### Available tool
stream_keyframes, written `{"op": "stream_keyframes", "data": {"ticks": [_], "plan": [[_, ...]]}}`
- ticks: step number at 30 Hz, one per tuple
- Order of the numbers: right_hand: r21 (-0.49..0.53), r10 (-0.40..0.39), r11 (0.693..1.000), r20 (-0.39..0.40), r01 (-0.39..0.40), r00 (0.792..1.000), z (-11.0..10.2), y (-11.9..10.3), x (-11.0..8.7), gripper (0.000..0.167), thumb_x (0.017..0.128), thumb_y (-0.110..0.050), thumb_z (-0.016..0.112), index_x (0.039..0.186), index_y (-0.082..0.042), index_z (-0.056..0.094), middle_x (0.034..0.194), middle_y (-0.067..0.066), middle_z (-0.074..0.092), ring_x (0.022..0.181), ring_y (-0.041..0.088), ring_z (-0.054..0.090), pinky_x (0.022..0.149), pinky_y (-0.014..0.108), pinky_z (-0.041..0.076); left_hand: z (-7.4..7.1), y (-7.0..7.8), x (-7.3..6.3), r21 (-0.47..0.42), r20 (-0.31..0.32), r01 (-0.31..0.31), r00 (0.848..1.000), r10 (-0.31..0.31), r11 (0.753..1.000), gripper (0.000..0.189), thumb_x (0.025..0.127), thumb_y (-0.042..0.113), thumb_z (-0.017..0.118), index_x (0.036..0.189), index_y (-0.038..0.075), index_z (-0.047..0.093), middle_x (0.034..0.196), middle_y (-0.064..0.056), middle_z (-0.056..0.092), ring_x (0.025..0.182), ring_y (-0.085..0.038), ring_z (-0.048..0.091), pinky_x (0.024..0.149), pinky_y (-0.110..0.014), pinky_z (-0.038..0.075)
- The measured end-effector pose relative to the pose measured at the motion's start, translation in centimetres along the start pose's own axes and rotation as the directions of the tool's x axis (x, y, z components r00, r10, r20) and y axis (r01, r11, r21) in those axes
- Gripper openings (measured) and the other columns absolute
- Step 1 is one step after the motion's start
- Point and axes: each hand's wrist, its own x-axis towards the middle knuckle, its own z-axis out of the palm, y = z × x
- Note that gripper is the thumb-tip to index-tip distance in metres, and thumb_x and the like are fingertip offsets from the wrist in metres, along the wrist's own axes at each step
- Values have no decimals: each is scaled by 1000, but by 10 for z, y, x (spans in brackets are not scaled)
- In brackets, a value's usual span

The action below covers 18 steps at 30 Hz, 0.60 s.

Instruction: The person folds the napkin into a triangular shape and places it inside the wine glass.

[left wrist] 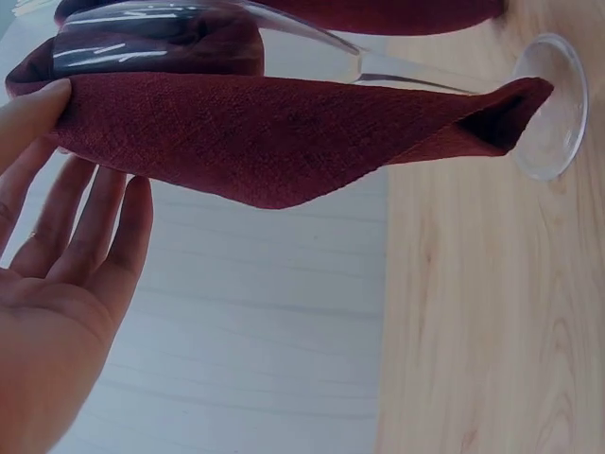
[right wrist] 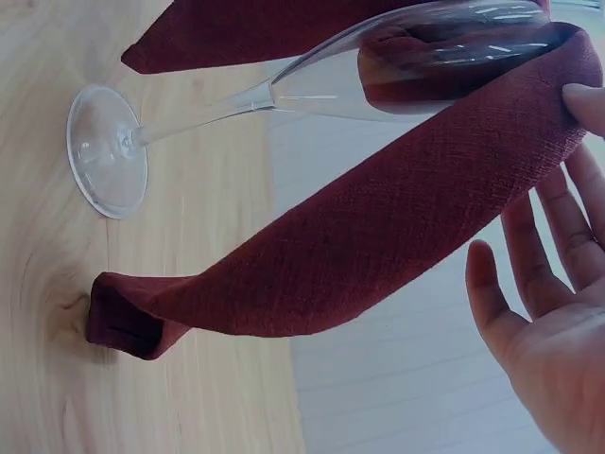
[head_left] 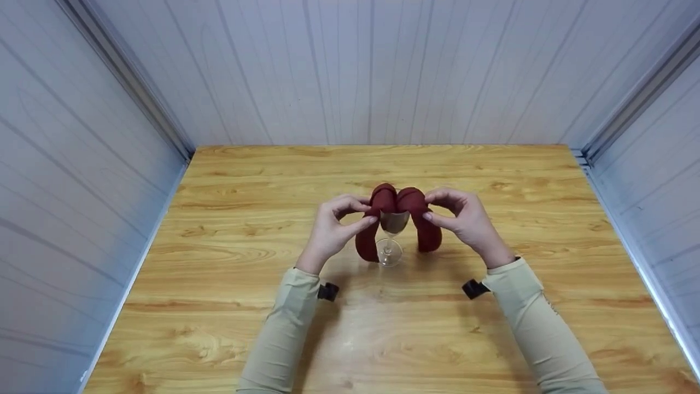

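Observation:
A dark red cloth napkin (head_left: 429,234) is tucked into a clear stemmed glass (head_left: 389,253) that stands upright on the table. Two rolled flaps of the napkin hang over the rim, one down each side. With thumb and fingers my left hand (head_left: 334,224) pinches the left flap at the rim; in the left wrist view that napkin flap (left wrist: 246,137) reaches down near the foot. On the other side my right hand (head_left: 462,216) pinches the right flap, seen long and folded as the napkin (right wrist: 378,227) in the right wrist view. Part of the bowl is hidden behind the cloth.
The glass stands near the middle of a wood-grain table (head_left: 229,230). Pale panelled walls (head_left: 350,71) rise behind the table and along both sides. A small black device (head_left: 328,291) sits at the left wrist, and another black device (head_left: 474,288) at the right.

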Motion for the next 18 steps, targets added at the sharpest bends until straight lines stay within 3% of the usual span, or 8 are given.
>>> {"op": "stream_keyframes", "data": {"ticks": [6, 13, 18], "plan": [[6, -5, 1000, 5, 5, 1000, -4, -4, -3, 26, 82, 3, 73, 107, 7, 65, 112, 14, 63, 110, 26, 56, 100, 41, 40, -2, 2, -1, 7, -14, -2, 1000, 3, 1000, 14, 78, -6, 75, 90, -10, 68, 105, -21, 66, 100, -27, 63, 90, -38, 50], [44, -31, 999, 30, 30, 999, -11, -12, -4, 30, 86, -1, 69, 115, 5, 63, 119, 17, 61, 115, 30, 54, 101, 39, 39, -11, 5, -1, 11, -23, 18, 1000, -17, 1000, 19, 79, -2, 76, 96, -8, 69, 108, -20, 67, 98, -27, 64, 91, -48, 47], [71, -32, 997, 53, 28, 998, -17, -15, -4, 33, 92, -4, 63, 123, 7, 59, 124, 20, 59, 121, 30, 50, 100, 34, 41, -19, 4, 0, 16, -24, 54, 998, -54, 998, 26, 81, 0, 74, 103, -12, 66, 107, -23, 66, 101, -38, 61, 92, -52, 45]]}}
